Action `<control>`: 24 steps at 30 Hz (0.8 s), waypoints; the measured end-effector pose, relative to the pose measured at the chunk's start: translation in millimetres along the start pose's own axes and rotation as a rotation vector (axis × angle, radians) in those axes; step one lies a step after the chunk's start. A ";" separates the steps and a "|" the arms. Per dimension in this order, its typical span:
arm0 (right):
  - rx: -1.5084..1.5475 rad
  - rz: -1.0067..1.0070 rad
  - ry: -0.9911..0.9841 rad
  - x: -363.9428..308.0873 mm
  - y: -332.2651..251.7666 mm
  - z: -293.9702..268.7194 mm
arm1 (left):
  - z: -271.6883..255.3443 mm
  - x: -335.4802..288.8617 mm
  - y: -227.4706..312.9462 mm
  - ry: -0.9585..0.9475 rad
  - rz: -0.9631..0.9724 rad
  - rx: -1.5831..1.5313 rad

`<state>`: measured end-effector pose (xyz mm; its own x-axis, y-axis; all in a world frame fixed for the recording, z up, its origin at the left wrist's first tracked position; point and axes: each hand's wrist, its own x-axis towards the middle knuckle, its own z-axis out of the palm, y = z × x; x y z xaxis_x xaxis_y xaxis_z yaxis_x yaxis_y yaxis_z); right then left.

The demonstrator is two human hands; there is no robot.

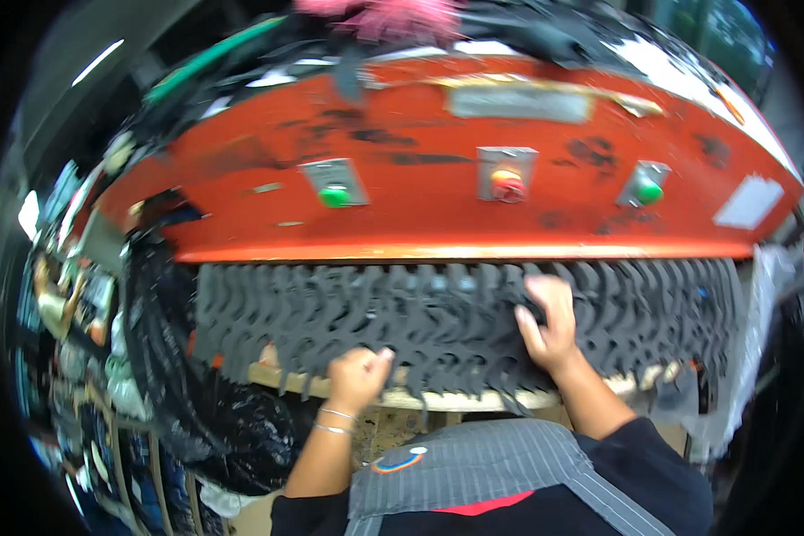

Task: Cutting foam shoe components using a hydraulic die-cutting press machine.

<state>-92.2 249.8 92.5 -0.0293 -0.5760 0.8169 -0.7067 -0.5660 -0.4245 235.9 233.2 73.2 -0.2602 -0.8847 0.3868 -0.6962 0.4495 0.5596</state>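
Observation:
A dark grey sheet (pixel 420 317) cut through with many curved shapes lies on the pale bed of a red press machine (pixel 438 134). My left hand (pixel 359 375) is closed on the sheet's near edge, fingers curled under it. My right hand (pixel 547 326) grips the sheet further in and to the right, pinching the cut material. Thin bangles ring my left wrist. My striped grey apron shows at the bottom.
The red machine front carries a green button (pixel 335 195), a red button (pixel 507 185) and another green button (pixel 649 190). A black plastic bag (pixel 219 420) of scraps hangs at the lower left. Pink fluffy material (pixel 380 16) lies on top of the machine.

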 end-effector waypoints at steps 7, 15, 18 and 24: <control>0.067 0.107 -0.634 -78.3 -111.6 -21.6 | -7.7 -96.4 13.2 -0.079 -0.036 -0.027; -0.450 0.092 -0.931 -122.0 -158.7 -25.8 | 1.8 -142.4 21.6 0.067 0.094 0.079; -0.556 0.156 -0.902 -131.7 -175.9 -12.9 | -5.4 -147.6 17.5 0.048 0.090 0.101; -0.592 0.272 -0.727 -156.8 -178.7 -0.5 | -1.6 -151.6 8.5 0.052 0.063 0.110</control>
<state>38.3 441.6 40.5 0.0583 -0.9790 0.1956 -0.9870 -0.0859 -0.1359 270.5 371.4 20.4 -0.2727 -0.8461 0.4581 -0.7494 0.4854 0.4504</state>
